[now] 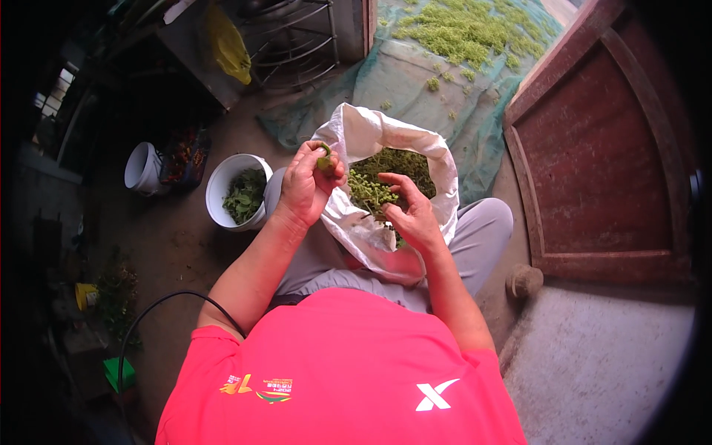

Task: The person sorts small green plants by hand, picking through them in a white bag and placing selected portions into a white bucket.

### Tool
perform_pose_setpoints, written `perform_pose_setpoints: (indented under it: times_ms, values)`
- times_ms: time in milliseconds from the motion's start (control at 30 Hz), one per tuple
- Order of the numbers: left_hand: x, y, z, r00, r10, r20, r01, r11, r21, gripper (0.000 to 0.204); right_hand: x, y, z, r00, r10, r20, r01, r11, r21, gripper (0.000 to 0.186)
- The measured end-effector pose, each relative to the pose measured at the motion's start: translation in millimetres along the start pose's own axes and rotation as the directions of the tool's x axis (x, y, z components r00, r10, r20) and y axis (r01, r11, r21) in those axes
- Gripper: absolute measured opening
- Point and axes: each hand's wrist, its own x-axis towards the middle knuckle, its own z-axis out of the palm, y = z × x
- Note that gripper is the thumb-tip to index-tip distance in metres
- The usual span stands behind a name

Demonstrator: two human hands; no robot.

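Note:
My left hand (310, 182) is closed, raised at the left rim of an open white woven sack (356, 130). Between its thumb and fingers is a small green curved piece (324, 159); whether it is a leaf, a stem or a tool I cannot make out. My right hand (417, 216) is over the sack's mouth, thumb and forefinger curled around a cluster of small green berries (371, 191). Darker green berries and sprigs (400, 162) fill the sack below. The sack stands between my knees, its rim folded outward.
A white bucket of green leaves (245, 194) stands by my left knee, with another white bucket (142, 169) beyond. Ahead, green berries (467, 33) lie spread on netting (415, 74). A reddish wooden door (601, 148) is at right. A metal rack (297, 44) stands far left.

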Motion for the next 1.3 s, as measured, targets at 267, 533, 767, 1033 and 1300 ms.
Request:
perform_pose_setpoints:
  times_ms: [267, 533, 767, 1033, 1300]
  values:
    - [-5, 17, 5, 0.999, -0.022, 0.03, 0.021, 0.998, 0.056, 0.004, 2, 15, 2, 0.999, -0.022, -0.045, 0.017, 0.994, -0.103, 0.02]
    - [3, 33, -6, 0.995, 0.076, -0.064, -0.084, 0.989, -0.123, 0.011, -1, 28, -8, 0.997, -0.052, -0.06, 0.047, 0.996, -0.077, 0.015]
    - [-1, 30, -6, 0.993, -0.102, 0.063, 0.095, 0.99, 0.106, 0.01, 3, 32, -19, 0.972, 0.204, -0.115, -0.17, 0.953, 0.252, 0.009]
    - [-15, -22, -2, 0.921, -0.39, 0.0, 0.364, 0.86, 0.358, 0.013, 2, 21, -6, 0.979, 0.119, -0.166, -0.086, 0.978, 0.19, 0.011]
    - [-14, -37, 7, 0.918, -0.396, -0.031, 0.378, 0.846, 0.376, 0.018, -2, 15, 10, 0.971, -0.107, -0.212, 0.091, 0.992, -0.084, 0.016]
